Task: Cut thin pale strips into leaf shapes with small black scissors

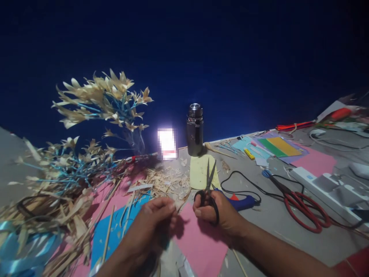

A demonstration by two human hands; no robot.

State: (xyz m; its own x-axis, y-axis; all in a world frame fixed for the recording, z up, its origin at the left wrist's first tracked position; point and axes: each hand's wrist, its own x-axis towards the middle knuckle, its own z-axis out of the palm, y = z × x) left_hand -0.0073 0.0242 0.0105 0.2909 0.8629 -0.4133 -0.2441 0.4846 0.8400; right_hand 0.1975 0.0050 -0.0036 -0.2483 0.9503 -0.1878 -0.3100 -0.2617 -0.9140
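My right hand [216, 215] is closed round the black handles of small scissors [210, 181], whose blades point up and away, slightly apart, over a pale yellow sheet [198, 171]. My left hand [152, 227] is pinched closed just left of it, fingertips holding a thin pale strip of dried leaf [181, 203]. Both hands hover above a pink sheet [198, 246] on the table. A heap of pale leaf trimmings [164, 181] lies just beyond the hands.
Dried-leaf sprays on blue stems [100, 100] rise at left, more piled below. A steel flask [195, 129] stands at the back edge. Large red scissors [300, 202], a blue glue gun [243, 202] with black cord, a white power strip [325, 184] and coloured papers [273, 148] lie right.
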